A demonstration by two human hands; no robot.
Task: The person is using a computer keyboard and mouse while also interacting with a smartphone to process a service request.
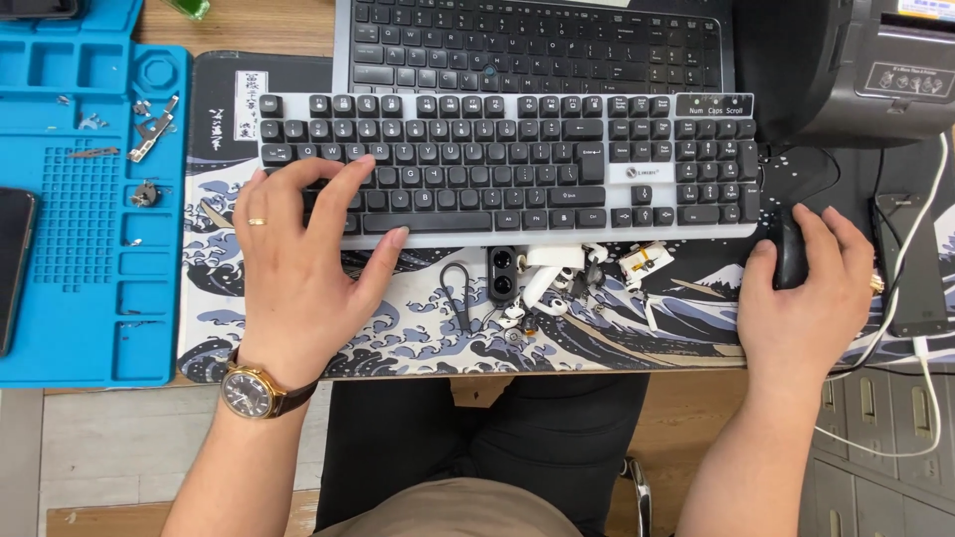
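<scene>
A white keyboard (637, 189) with black keys lies across a wave-patterned desk mat (418, 328). My left hand (298, 259) rests on the keyboard's left end, fingers spread over the keys and thumb at the front edge; it wears a ring and a wristwatch. My right hand (806, 298) is cupped over a black mouse (791, 254) just right of the keyboard. Below the keyboard lie small white and black parts (557, 283) and a black cord loop (458, 293).
A second black keyboard (527, 45) sits behind the first. A blue silicone work tray (95, 288) with small metal bits is at the left, a dark phone (15, 259) on it. A black device (856, 70) stands back right; white cables (920, 358) run down the right side.
</scene>
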